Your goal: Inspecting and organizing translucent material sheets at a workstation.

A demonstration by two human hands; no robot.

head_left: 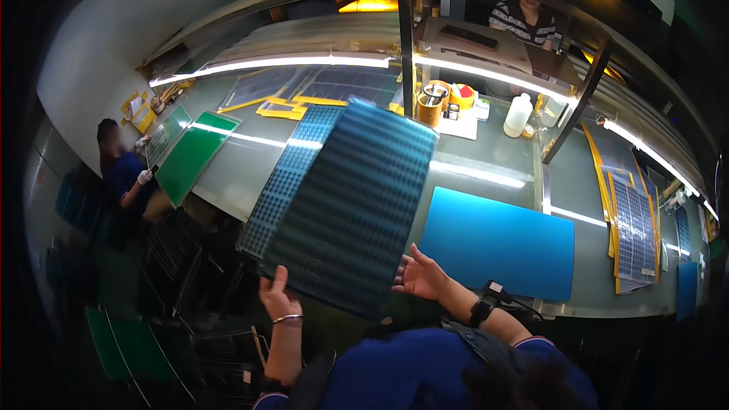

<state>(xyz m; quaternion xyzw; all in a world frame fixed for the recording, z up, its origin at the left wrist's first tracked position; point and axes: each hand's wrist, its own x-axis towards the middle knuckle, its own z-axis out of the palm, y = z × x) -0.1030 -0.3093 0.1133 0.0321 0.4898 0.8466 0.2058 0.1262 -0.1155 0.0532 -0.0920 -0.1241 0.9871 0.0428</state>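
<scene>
The dark sheet (349, 205) is smooth and glossy, with a banded sheen; the blue sheet (497, 244) along the near edge of the table (480, 153) looks smooth and matt. The table is glossy, mirroring lamplight as pale streaks; the bottle (518, 115) toward its far edge is translucent plastic.

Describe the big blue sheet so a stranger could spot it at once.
Start at the long grey bench, then find the dark panel held in the left hand. The blue sheet lies on the bench to that panel's right, beyond the right hand. It is plain, bright blue; the panel is dark and patterned.
</scene>
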